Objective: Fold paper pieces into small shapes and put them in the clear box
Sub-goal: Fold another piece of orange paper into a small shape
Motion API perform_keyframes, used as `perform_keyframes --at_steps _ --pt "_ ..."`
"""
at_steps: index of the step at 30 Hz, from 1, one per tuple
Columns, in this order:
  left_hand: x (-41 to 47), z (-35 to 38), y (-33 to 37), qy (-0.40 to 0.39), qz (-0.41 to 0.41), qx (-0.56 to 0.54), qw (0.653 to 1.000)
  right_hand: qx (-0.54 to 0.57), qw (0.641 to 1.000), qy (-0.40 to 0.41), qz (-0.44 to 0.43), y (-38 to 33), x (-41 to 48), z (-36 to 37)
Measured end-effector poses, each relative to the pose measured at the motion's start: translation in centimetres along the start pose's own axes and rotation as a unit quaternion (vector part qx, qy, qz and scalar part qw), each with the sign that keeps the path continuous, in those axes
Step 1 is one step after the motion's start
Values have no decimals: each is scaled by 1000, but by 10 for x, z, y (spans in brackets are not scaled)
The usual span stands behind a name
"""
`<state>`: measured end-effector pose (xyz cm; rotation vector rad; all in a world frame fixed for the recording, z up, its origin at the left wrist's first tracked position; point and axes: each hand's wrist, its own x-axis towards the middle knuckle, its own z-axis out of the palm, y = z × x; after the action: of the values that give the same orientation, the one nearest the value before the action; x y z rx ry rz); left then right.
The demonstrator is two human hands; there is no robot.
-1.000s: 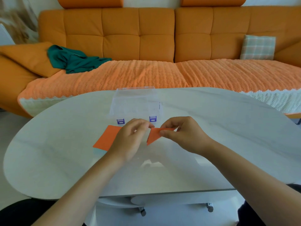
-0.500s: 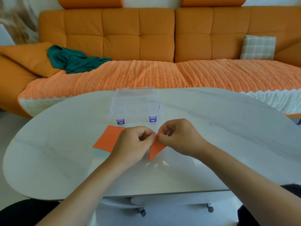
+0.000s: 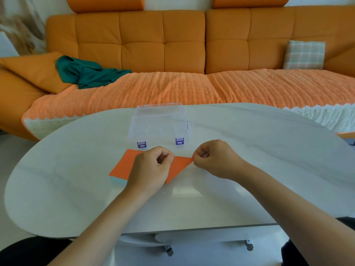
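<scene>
An orange paper folded into a triangle [image 3: 177, 168] is held between both hands just above the white table [image 3: 249, 154]. My left hand [image 3: 151, 169] pinches its left part, and my right hand [image 3: 215, 159] pinches its right corner with thumb and forefinger. Under my left hand lies a stack of orange paper sheets [image 3: 124, 166] with a pale blue edge at its bottom. Just behind the hands stands the clear box [image 3: 159, 123], its lid up and two purple latches at its front.
An orange sofa [image 3: 163, 45] runs behind the table, with a green cloth [image 3: 86, 72] on its left seat and a plaid cushion [image 3: 304, 54] at the right. The table's near edge runs below my forearms.
The hands came close together on the triangle half a second ago and have now moved apart again. The right hand has slid out to the paper's right corner.
</scene>
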<state>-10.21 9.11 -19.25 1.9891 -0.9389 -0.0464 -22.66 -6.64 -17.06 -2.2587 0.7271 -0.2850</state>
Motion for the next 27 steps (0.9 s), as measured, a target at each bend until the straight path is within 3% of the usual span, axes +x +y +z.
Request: perform_keyframes --at_steps 3,5,10,18,24,27 --pt "1 -4 0 44 5 9 999 -70 997 29 10 6 3 -3" --pt "3 -8 -1 49 5 -6 999 -44 998 39 9 7 2 -7" --pt "-4 -4 3 -17 25 -57 998 57 995 28 -79 -7 -5 2" --pt "-8 -7 10 -62 94 3 994 -50 989 8 -139 -17 -12 10" --pt "3 -21 4 -56 32 28 998 -61 992 26 -107 -12 -8 4" --pt "7 -24 1 -22 -19 -30 999 -9 996 49 -74 -6 -4 -1"
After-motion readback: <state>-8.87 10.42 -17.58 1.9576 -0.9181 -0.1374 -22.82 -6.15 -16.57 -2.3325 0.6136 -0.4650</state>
